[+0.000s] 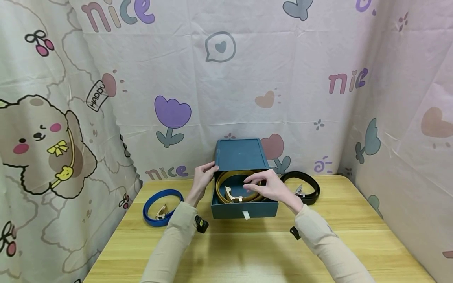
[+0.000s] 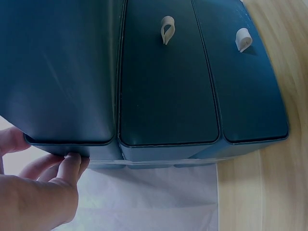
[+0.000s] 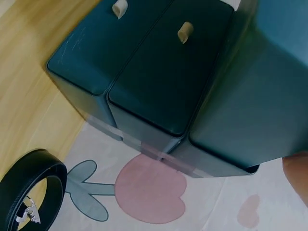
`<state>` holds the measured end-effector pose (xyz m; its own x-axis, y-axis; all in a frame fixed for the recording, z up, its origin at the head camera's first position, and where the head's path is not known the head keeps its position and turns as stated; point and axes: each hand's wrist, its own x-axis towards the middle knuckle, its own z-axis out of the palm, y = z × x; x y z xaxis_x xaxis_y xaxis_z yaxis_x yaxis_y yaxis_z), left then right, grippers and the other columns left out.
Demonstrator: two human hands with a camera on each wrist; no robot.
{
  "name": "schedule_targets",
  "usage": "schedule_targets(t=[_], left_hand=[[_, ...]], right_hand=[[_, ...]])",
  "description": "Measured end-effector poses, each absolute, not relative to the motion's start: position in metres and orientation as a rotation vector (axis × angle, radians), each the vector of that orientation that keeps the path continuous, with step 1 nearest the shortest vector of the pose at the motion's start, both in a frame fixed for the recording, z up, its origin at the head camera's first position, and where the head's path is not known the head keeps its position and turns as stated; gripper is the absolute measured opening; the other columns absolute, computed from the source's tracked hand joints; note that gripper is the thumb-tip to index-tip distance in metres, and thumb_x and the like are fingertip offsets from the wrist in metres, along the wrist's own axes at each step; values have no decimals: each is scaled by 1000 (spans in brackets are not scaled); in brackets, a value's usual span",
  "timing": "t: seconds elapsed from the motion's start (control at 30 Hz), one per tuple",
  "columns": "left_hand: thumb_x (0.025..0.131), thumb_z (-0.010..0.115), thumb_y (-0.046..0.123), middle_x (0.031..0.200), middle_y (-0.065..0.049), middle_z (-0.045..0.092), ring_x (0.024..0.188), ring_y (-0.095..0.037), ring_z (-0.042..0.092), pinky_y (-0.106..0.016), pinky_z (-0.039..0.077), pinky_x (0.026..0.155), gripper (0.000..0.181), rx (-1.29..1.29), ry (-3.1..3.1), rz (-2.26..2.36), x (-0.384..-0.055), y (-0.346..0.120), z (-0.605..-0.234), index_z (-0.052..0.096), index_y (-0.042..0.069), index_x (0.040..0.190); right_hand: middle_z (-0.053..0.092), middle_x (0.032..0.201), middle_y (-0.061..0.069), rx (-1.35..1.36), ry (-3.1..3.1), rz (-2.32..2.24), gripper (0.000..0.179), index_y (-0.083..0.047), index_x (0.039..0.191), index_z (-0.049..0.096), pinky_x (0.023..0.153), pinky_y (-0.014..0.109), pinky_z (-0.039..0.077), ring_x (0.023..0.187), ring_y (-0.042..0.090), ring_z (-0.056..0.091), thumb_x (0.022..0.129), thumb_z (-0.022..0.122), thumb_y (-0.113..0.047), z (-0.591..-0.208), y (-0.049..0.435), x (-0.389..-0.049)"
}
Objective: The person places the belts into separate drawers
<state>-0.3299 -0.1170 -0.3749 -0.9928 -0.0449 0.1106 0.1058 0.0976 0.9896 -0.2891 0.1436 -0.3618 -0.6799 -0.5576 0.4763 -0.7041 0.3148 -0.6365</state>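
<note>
A teal drawer box (image 1: 242,153) stands against the back cloth, its top drawer (image 1: 244,209) pulled forward. Inside that drawer lies a coiled tan belt (image 1: 221,179) with a gold buckle. My left hand (image 1: 202,179) holds the box at its upper left corner; in the left wrist view its bent fingertips (image 2: 72,161) press against the side, just beside the pulled-out drawer. Over the drawer's right part hovers my right hand (image 1: 270,185), thumb and forefinger apart with nothing between them. Only a small part of a hand shows at the right wrist view's edge.
To the left a blue belt (image 1: 150,221) lies coiled on the wooden table (image 1: 283,255), gold buckle inside. A black belt (image 1: 315,184) with a silver buckle lies coiled on the right. Two lower drawers (image 2: 168,86) with white pull tabs are pushed in. Printed cloth hangs behind and on both sides.
</note>
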Motion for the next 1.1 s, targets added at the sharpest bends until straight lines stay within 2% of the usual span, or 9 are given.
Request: schedule_targets(t=[0.1, 0.2, 0.3, 0.5, 0.63, 0.83, 0.97, 1.1], left_hand=[[99, 62, 16, 51, 12, 37, 50, -6, 34, -25, 33, 62, 46, -64, -2240, -2034, -330, -117, -375, 57, 1, 142], [99, 62, 16, 51, 11, 37, 50, -6, 34, -24, 33, 60, 46, -70, -2239, -2032, -330, -117, -375, 56, 1, 142], [99, 62, 16, 51, 11, 37, 50, -6, 34, -23, 34, 60, 46, -74, -2241, -2032, -330, -117, -375, 56, 1, 142], [99, 61, 17, 52, 11, 38, 52, -7, 35, -21, 35, 60, 46, -72, -2247, -2030, -330, -117, -376, 56, 1, 142], [99, 62, 17, 52, 11, 38, 53, -9, 36, -22, 35, 61, 46, -75, -2238, -2032, -330, -118, -375, 56, 1, 142], [99, 62, 17, 55, 10, 39, 54, -10, 36, -22, 37, 63, 46, -70, -2240, -2035, -330, -118, -375, 56, 1, 142], [99, 62, 17, 52, 11, 37, 53, -10, 36, -22, 36, 62, 46, -77, -2233, -2035, -330, -118, -376, 56, 1, 142], [99, 62, 17, 52, 11, 38, 52, -8, 36, -22, 36, 62, 47, -75, -2236, -2036, -331, -118, -377, 56, 1, 142]], right_hand=[[78, 79, 12, 1124, -2351, 1349, 15, -7, 105, 78, 61, 27, 46, 73, 31, 71, 94, 71, -12, -361, 142, -284], [77, 75, 11, 1096, -2257, 1364, 13, -5, 103, 78, 54, 28, 45, 63, 26, 67, 93, 70, -8, -360, 140, -278], [75, 71, 6, 1048, -2179, 1344, 10, -6, 98, 78, 48, 25, 41, 54, 15, 60, 92, 70, -6, -358, 137, -271], [71, 66, 8, 957, -2141, 1342, 5, -6, 92, 77, 48, 22, 47, 52, 2, 56, 91, 73, -7, -357, 134, -252], [68, 60, 10, 922, -2129, 1364, 5, -4, 90, 75, 47, 21, 48, 49, 0, 56, 90, 73, -8, -358, 132, -242], [66, 54, 6, 941, -2090, 1395, 4, -6, 85, 74, 43, 19, 47, 42, 1, 56, 88, 74, -3, -364, 129, -228], [67, 54, 8, 969, -2061, 1432, 5, -4, 84, 73, 41, 18, 47, 39, 6, 57, 87, 73, 1, -370, 127, -221], [67, 54, 7, 958, -2060, 1452, 5, -3, 84, 74, 40, 18, 46, 39, 3, 58, 87, 73, 1, -376, 126, -217]])
